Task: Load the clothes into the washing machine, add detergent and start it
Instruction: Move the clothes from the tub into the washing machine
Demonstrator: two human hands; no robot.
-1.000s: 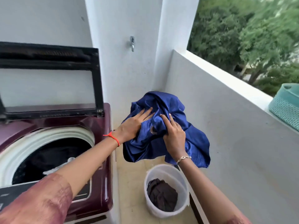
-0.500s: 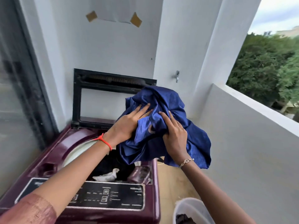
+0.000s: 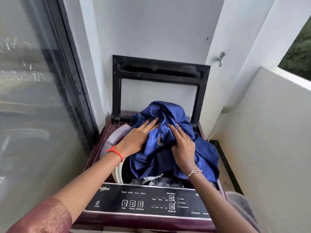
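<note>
A maroon top-loading washing machine stands in front of me with its black-framed lid raised against the wall. A bunched blue garment sits over the drum opening and spills over the right rim. My left hand, with a red thread at the wrist, lies on the garment's left side, fingers stretched. My right hand, with a bracelet, grips a fold of it. Grey and white clothes show in the drum below. No detergent is in view.
The black control panel with numbered buttons runs along the machine's front. A glass sliding door stands at the left. A white parapet wall closes the right side, with a narrow strip of floor beside the machine.
Both hands carried the blue garment left from above the white bucket to over the machine's drum, and lowered it there. The view turned left; the bucket has left the frame.
</note>
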